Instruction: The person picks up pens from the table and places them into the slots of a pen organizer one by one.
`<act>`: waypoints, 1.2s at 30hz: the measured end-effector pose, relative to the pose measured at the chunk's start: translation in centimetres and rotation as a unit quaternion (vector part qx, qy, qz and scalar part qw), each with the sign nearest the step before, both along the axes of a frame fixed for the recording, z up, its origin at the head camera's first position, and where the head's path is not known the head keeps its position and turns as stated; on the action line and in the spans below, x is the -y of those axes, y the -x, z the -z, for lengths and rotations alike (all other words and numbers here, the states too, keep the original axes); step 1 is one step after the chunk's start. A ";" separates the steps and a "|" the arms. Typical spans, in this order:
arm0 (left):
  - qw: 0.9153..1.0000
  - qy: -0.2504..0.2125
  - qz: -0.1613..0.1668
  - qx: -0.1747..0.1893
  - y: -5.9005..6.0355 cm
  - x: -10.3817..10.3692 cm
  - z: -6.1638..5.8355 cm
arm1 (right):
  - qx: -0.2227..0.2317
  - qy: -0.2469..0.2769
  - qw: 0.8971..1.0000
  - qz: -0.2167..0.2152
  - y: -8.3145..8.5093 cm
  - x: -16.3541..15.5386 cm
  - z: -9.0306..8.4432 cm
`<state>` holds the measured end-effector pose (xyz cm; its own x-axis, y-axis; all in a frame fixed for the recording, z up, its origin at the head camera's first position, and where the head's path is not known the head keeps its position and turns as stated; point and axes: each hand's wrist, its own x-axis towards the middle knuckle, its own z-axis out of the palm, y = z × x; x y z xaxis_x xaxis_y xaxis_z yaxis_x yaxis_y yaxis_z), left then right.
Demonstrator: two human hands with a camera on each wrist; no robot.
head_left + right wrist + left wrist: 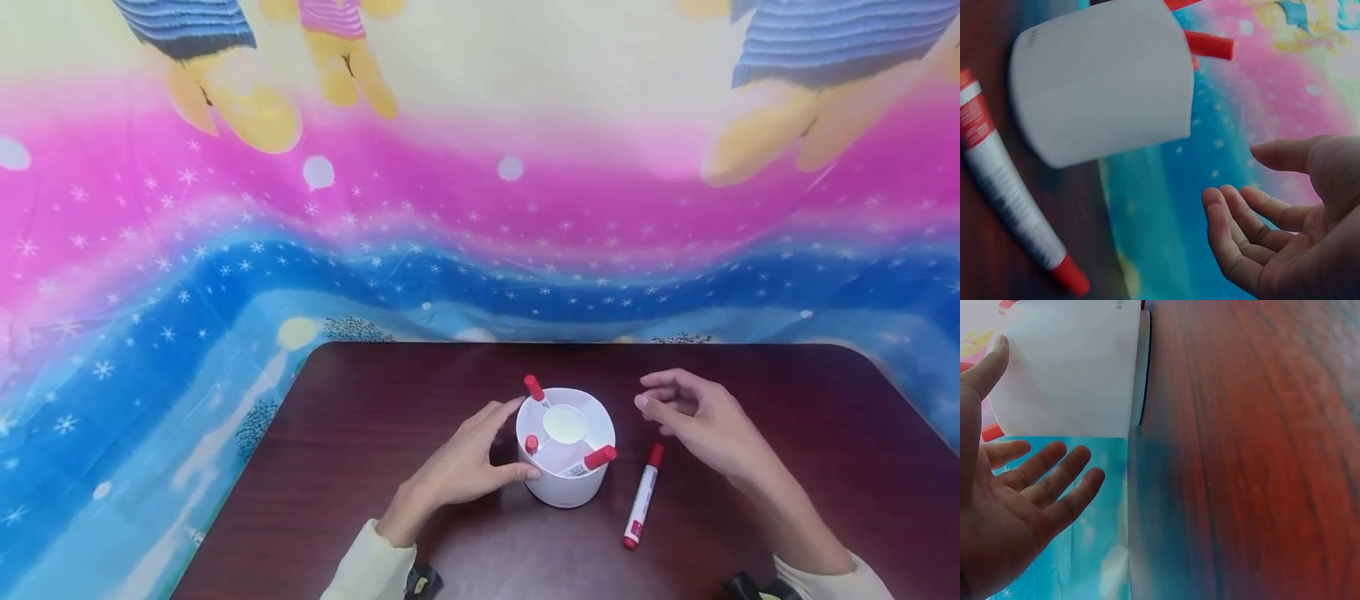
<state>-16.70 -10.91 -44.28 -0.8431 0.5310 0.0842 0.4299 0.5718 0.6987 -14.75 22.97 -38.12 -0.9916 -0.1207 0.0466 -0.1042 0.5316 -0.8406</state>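
Observation:
A white round holder stands on a dark wooden table, with three red-capped markers sticking out of its compartments. My left hand is at its left side: the thumb touches the wall and the straight fingers reach toward the rim. The left wrist view shows that hand spread open beside the holder. My right hand hovers right of the holder, fingers relaxed and empty. A fourth red-and-white marker lies on the table below it. The right wrist view shows the holder, the lying marker and the loose hand.
A bright cartoon-print cloth in pink, blue and yellow hangs behind the table and spreads around it. The table's rounded far edge runs just beyond the holder. Cream sleeves cover both forearms.

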 end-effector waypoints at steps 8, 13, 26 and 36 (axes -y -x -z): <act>1.000 0.000 0.005 -0.001 0.0 0.0 0.1 | 0.039 0.002 0.999 0.024 -1.5 -2.2 2.5; 1.000 -0.001 0.003 -0.003 -0.1 0.1 0.1 | 0.082 0.006 0.996 0.038 -2.1 -2.7 3.8; 1.000 0.005 0.004 -0.008 -0.1 0.0 -0.2 | 0.151 0.006 0.986 0.069 -2.7 -2.7 6.4; 1.000 0.006 0.003 -0.001 -0.2 0.0 -0.2 | 0.172 -0.016 0.982 0.072 -2.7 -2.0 7.6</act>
